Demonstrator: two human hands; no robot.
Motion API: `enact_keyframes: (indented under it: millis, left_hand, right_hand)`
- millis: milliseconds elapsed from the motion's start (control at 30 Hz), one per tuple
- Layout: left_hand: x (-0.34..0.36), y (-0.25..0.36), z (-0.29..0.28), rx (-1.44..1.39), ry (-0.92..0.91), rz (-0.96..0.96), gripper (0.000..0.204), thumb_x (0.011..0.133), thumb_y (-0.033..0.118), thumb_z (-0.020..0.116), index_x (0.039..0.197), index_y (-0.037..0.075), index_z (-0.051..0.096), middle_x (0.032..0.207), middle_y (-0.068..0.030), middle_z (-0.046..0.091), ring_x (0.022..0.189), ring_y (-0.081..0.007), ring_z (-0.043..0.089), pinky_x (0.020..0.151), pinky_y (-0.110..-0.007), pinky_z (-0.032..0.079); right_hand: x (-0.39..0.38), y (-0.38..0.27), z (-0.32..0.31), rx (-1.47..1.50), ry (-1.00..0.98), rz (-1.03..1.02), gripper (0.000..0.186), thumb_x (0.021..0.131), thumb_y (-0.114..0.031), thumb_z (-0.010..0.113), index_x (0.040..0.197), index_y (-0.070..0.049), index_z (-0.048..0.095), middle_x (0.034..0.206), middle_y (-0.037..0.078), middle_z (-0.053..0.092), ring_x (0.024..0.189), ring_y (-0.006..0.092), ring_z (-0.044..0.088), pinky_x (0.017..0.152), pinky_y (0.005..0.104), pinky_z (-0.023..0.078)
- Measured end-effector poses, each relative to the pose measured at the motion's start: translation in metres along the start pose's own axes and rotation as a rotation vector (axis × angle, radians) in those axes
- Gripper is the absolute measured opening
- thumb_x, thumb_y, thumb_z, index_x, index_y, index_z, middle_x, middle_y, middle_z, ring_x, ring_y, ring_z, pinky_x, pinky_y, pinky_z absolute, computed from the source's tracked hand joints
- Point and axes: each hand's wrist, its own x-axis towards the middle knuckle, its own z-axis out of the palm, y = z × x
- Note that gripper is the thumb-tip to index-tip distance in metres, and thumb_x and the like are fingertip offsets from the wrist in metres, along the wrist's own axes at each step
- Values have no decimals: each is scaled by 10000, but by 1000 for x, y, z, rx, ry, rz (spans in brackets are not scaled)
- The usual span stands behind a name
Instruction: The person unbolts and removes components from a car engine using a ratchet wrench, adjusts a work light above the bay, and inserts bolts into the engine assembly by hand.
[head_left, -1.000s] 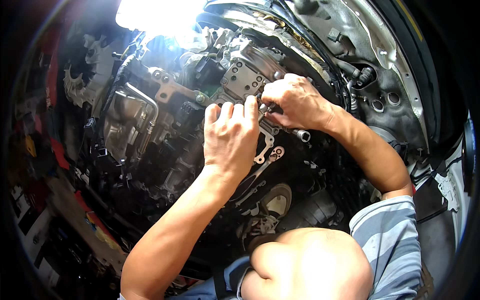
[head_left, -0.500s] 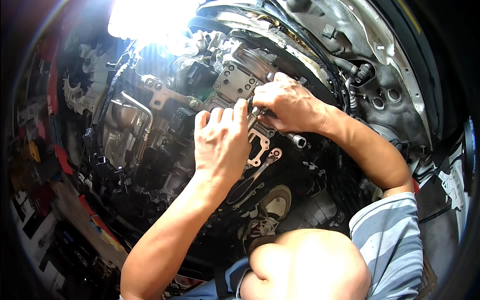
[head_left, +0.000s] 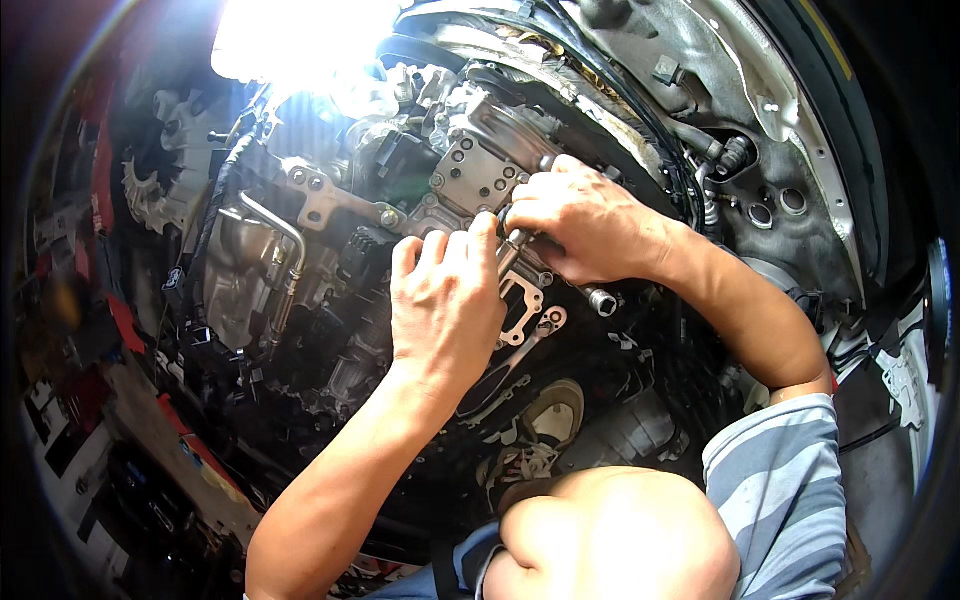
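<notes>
Both hands meet over the metal engine (head_left: 470,180) in the middle of the view. My left hand (head_left: 445,300) has its fingers bent, with its fingertips beside a small metal fitting (head_left: 517,238); what they grip is hidden. From the right, my right hand (head_left: 575,215) pinches at the same spot, near a small dark part that I cannot make out. A shiny socket (head_left: 602,302) sticks out below the right hand. Beneath the left hand lies a flat metal flange with a rectangular opening (head_left: 538,298). Close to it rests a ratchet wrench (head_left: 540,330).
A bright lamp (head_left: 300,40) glares at the upper left. A bent metal pipe (head_left: 290,235) and a bracket (head_left: 325,190) sit left of my hands. Hoses and the bay's inner wall (head_left: 800,150) border the right side. My shoe (head_left: 552,412) is below, near my bare knee (head_left: 620,535).
The whole scene sits slightly lower in the picture. Both hands stay at the same spot on the engine, with only a slight shift of the right hand's fingers.
</notes>
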Motion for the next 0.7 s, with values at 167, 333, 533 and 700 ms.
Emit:
enact_keyframes:
  millis: [167, 333, 533, 700]
  left_hand:
    - [-1, -1, 4, -20, -19, -22, 671, 629, 67, 768, 1246, 14, 511, 920, -118, 628, 929, -278, 582, 936, -415, 390]
    - [-1, 0, -3, -9, -25, -35, 682, 620, 67, 772, 1248, 10, 511, 928, -122, 631, 929, -280, 585, 940, -419, 391]
    - [0, 0, 2, -27, -46, -45, 722, 620, 65, 775, 1282, -16, 500, 931, -122, 635, 942, -278, 585, 955, -411, 388]
    - [1, 1, -3, -24, -39, -14, 618, 681, 46, 691, 1263, -35, 501, 924, -108, 621, 916, -255, 591, 913, -397, 398]
  right_hand:
    - [4, -7, -3, -73, -92, 115, 211, 760, -197, 725, 902, -55, 658, 884, 99, 659, 939, 270, 645, 911, 399, 439]
    - [5, -7, -2, -3, -62, 57, 269, 733, -129, 719, 981, -54, 647, 946, 90, 645, 983, 271, 627, 942, 420, 433]
    - [4, -8, -2, -33, -64, 134, 277, 745, -161, 734, 974, -48, 628, 915, 99, 634, 952, 280, 627, 942, 416, 442]
    - [1, -5, 3, -10, -24, 77, 244, 747, -136, 733, 955, -56, 636, 875, 91, 644, 915, 282, 639, 951, 447, 448]
